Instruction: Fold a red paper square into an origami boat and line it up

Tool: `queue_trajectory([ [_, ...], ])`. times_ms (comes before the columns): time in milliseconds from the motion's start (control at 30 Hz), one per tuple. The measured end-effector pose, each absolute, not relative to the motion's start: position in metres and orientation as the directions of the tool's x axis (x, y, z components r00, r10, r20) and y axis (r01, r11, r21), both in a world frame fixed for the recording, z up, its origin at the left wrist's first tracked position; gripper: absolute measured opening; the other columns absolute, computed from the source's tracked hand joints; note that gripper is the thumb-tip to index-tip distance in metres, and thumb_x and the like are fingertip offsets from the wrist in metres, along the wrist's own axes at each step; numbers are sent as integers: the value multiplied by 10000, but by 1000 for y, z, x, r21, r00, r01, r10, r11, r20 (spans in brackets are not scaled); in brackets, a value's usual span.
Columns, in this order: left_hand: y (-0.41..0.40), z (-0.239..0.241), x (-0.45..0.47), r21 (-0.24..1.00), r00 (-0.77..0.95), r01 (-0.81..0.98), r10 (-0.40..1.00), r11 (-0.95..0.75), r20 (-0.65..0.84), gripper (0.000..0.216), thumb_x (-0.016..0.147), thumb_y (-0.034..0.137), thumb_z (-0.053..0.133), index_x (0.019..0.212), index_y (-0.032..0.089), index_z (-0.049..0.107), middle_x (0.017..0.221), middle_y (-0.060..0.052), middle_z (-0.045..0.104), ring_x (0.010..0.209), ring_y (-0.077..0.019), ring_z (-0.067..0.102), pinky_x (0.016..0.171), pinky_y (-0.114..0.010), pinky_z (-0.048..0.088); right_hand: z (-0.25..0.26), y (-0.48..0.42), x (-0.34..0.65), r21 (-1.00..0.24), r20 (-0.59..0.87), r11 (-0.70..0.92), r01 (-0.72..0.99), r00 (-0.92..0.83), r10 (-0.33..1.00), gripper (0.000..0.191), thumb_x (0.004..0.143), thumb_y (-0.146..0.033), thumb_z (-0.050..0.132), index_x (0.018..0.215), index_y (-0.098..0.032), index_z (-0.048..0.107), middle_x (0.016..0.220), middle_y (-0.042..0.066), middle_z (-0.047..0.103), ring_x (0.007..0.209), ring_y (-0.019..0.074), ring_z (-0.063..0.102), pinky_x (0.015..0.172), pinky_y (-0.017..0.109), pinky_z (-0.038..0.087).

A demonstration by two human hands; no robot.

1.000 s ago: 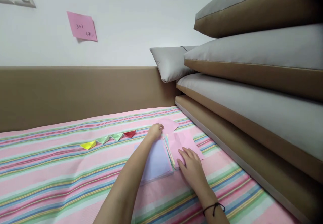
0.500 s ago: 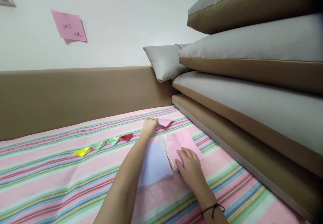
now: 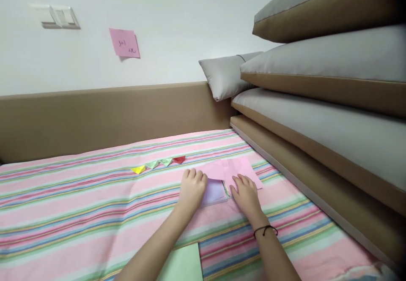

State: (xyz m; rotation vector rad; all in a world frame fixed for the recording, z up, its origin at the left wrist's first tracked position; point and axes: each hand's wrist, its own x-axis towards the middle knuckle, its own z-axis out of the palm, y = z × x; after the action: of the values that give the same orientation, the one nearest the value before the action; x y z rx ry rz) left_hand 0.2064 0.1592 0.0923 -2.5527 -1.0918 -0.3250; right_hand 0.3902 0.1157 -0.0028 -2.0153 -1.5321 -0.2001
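My left hand (image 3: 192,188) is closed on the left edge of a pink paper sheet (image 3: 215,170), lifting it over a lilac sheet (image 3: 213,191). Under my right hand (image 3: 245,194), fingers lying spread on it, is a creased pink sheet (image 3: 245,167). The two pink pieces meet or overlap between my hands; I cannot tell whether they are joined. Edges of other coloured sheets show beside the lilac one. Farther off to the left lie small folded paper pieces in a row: a yellow one (image 3: 138,170), two pale green ones (image 3: 165,162) and a red one (image 3: 179,159).
A pale green sheet (image 3: 184,264) lies near the front on the striped cloth (image 3: 79,213). Stacked grey-and-brown cushions (image 3: 317,103) rise along the right. A brown padded board (image 3: 111,116) runs along the back, below a wall with a pink note (image 3: 125,43) and switches (image 3: 58,17).
My left hand has drawn the pink sheet nearer, over the lilac one. My right hand stays on its pink sheet. The view has shifted, bringing the green sheet and wall switches into sight.
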Motion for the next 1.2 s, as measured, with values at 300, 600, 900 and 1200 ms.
queue_trajectory([
  [300,130,49,200,-322,748,664,591,-675,303,139,828,105,488,861,128,621,815,-88,604,793,-233,518,776,-399,382,-5,116,393,-349,431,-172,921,321,844,367,846,-274,436,1151,-152,599,1238,130,549,1163,300,432,981,451,300],
  [600,148,56,198,33,322,932,869,-360,374,426,886,441,381,1233,234,516,1288,-132,480,1088,-287,484,885,-408,390,10,125,404,-419,487,-122,900,335,807,384,842,-262,428,1194,-185,561,1280,95,507,1190,251,402,1011,396,294],
  [900,172,41,202,78,168,981,981,-175,93,571,834,548,424,1326,257,433,1057,-155,619,1015,-315,538,809,-394,414,23,171,418,-263,151,-132,956,176,973,519,857,-556,378,1346,-380,370,1496,-9,230,1349,377,147,1011,645,122],
  [1200,168,30,205,137,102,982,978,-128,180,602,820,492,496,1285,110,474,1140,-160,592,1040,-323,505,842,-405,407,11,169,423,-177,64,-158,972,171,983,594,849,-632,298,1394,-400,244,1508,-24,187,1361,362,130,1018,632,151],
])
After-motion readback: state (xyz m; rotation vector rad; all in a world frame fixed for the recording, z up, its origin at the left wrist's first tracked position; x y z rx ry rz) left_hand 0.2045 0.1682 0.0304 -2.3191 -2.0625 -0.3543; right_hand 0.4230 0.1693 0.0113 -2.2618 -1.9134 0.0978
